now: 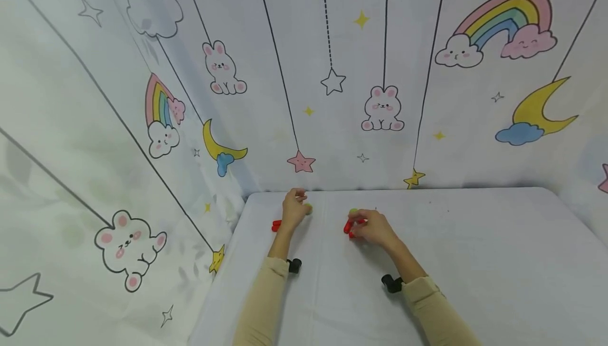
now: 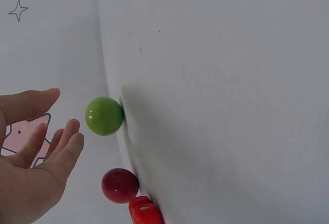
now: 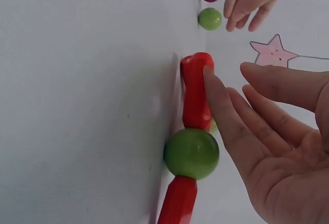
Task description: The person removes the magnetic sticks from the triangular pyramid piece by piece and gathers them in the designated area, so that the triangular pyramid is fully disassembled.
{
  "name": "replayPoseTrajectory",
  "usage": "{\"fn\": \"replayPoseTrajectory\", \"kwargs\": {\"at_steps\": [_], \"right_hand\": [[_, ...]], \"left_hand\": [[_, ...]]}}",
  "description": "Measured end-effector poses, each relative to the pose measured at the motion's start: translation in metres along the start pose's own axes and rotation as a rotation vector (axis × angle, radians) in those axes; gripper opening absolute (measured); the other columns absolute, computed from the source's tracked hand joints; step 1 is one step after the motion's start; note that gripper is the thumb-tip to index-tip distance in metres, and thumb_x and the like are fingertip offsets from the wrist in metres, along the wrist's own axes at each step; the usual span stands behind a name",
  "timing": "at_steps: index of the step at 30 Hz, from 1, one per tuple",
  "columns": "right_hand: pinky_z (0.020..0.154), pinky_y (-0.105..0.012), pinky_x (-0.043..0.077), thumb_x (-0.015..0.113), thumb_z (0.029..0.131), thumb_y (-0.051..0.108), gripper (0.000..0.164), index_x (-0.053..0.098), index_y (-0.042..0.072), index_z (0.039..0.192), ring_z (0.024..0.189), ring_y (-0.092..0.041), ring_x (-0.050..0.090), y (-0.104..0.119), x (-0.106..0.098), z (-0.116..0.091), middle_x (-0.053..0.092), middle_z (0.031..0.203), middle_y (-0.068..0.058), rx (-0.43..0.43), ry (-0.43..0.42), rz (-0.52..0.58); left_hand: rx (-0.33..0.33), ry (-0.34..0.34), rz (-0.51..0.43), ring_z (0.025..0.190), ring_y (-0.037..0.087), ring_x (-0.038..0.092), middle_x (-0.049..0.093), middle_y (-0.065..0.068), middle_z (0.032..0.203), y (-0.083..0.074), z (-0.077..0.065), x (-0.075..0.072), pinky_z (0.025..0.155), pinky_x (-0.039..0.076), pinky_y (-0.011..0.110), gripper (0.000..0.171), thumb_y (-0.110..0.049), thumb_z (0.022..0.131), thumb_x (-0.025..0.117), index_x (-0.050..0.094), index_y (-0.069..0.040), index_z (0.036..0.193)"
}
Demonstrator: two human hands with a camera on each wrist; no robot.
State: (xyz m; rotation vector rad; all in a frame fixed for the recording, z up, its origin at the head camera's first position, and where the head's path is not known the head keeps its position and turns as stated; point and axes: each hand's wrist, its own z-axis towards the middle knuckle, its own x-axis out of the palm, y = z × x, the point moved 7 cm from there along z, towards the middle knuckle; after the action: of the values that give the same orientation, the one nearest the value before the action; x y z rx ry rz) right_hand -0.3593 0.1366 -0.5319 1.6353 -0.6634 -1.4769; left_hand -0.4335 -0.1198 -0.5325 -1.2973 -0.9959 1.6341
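My left hand [image 1: 294, 211] hovers beside a small glossy green ball [image 2: 104, 116], fingers and thumb spread apart with nothing between them. Close to that ball on the white table lie a dark red ball [image 2: 120, 185] and a red rod-like piece [image 2: 146, 212]. At the right, the index fingertip of my right hand [image 3: 280, 142] touches the side of a red rod [image 3: 197, 90], while its thumb stands away. The rod meets a green ball [image 3: 192, 153], and a second red rod [image 3: 177, 201] joins that ball's other side. Part of another green ball [image 3: 213, 126] shows behind.
The white table [image 1: 475, 261] reaches up to a printed cloth wall [image 1: 266, 98] at the back, with another cloth wall at the left. Red pieces [image 1: 276, 225] lie just left of my left wrist. A black wrist camera [image 1: 391, 284] sits on my right wrist.
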Motion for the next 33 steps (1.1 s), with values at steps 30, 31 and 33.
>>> {"fn": "replayPoseTrajectory", "kwargs": {"at_steps": [30,31,33], "right_hand": [[0.082,-0.042,0.058,0.077,0.088,0.010,0.042,0.070,0.001,0.128,0.105,-0.031,0.066,-0.019,-0.036,-0.006,0.073,0.121,-0.018,0.179,-0.014,-0.114],[0.080,-0.041,0.059,0.078,0.088,0.010,0.042,0.070,0.000,0.128,0.103,-0.030,0.067,-0.021,-0.036,-0.006,0.073,0.121,-0.018,0.189,-0.003,-0.108],[0.075,-0.036,0.060,0.079,0.087,0.010,0.042,0.070,0.000,0.127,0.099,-0.029,0.067,-0.025,-0.034,-0.005,0.073,0.119,-0.018,0.214,0.016,-0.095]], "left_hand": [[0.044,0.344,-0.095,0.118,0.038,0.068,0.058,0.024,0.138,-0.037,-0.064,0.081,0.083,0.062,0.034,0.054,0.007,0.088,0.077,0.057,0.002,0.138],[0.034,0.359,-0.085,0.118,0.037,0.067,0.059,0.023,0.138,-0.036,-0.066,0.085,0.083,0.062,0.034,0.054,0.007,0.088,0.076,0.057,0.001,0.138],[0.026,0.385,-0.060,0.118,0.036,0.068,0.060,0.020,0.137,-0.035,-0.070,0.091,0.084,0.061,0.034,0.054,0.006,0.088,0.077,0.057,0.000,0.138]]}}
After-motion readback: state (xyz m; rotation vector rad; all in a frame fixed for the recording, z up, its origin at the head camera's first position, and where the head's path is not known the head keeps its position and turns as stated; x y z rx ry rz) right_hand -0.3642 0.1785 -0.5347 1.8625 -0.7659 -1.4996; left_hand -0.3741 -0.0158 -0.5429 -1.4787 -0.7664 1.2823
